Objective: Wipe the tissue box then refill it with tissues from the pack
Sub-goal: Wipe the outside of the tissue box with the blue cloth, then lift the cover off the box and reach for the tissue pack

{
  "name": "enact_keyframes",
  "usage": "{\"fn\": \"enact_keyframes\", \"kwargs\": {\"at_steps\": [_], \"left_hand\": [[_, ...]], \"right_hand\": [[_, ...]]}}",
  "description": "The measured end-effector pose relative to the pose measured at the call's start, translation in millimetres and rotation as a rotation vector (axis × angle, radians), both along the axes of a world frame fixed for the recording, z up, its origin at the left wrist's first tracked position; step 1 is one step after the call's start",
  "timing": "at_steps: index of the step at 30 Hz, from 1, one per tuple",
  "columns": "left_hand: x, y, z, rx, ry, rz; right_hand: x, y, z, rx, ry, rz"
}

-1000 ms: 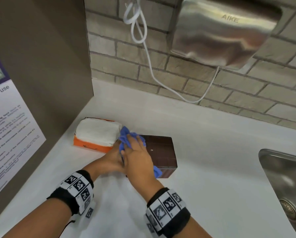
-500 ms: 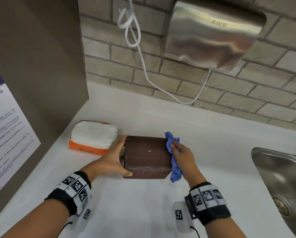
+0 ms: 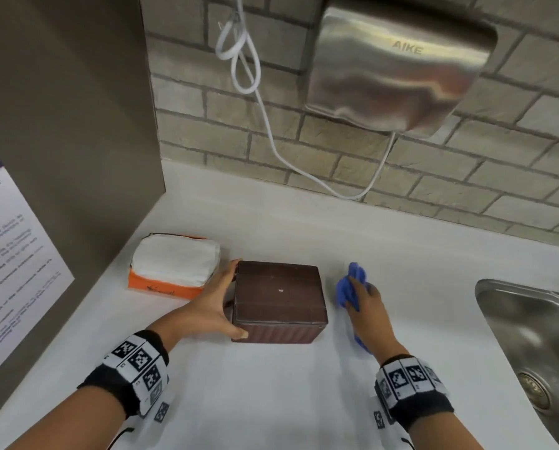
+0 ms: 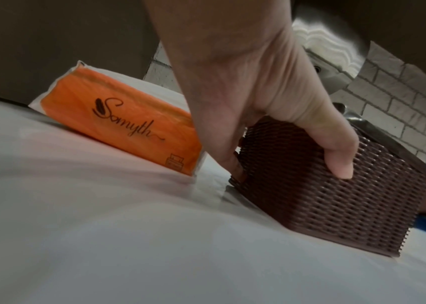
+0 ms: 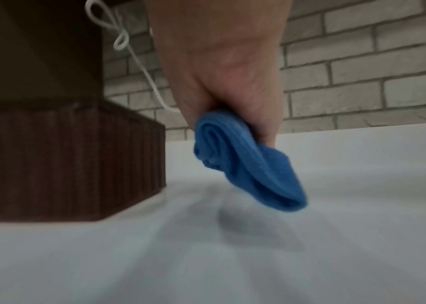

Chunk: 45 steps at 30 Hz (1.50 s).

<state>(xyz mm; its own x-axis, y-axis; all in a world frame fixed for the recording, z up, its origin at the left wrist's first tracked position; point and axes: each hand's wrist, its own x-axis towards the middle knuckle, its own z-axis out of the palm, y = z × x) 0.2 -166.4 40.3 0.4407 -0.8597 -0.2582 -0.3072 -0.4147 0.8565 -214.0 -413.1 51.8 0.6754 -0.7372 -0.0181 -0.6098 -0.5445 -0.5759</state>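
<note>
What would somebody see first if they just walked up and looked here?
Probably the brown tissue box in the middle of the white counter, gripped by the left hand. Then the bright blue cloth bunched in the right hand beside it, and the orange tissue pack on the left.

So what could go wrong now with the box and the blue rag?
Maybe two things. The tissue pack lies right beside the left hand that holds the brown tissue box, so turning the box could shove the pack. The blue cloth hangs from the right hand, close over the counter, with the sink nearby; if there is water there, it could get wet before the tissues go in.
</note>
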Motion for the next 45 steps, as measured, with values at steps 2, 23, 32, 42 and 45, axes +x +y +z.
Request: {"fn": "enact_keyframes", "kwargs": {"at_steps": [2, 23, 32, 42, 45], "left_hand": [[-1, 0, 2, 0.0, 0.001, -0.001], [-3, -4, 19, 0.028, -0.037, -0.028], [3, -9, 18, 0.048, -0.094, -0.031], [11, -15, 17, 0.06, -0.025, -0.059], [12, -16, 16, 0.061, -0.019, -0.06]], "right_hand": [[1, 1, -24, -0.126, 0.24, 0.137], [57, 25, 74, -0.022, 0.466, 0.741], [49, 27, 68, -0.274, 0.271, 0.692], [34, 29, 95, 0.329, -0.207, 0.393], [19, 25, 111, 1.022, -0.512, 0.355]]}}
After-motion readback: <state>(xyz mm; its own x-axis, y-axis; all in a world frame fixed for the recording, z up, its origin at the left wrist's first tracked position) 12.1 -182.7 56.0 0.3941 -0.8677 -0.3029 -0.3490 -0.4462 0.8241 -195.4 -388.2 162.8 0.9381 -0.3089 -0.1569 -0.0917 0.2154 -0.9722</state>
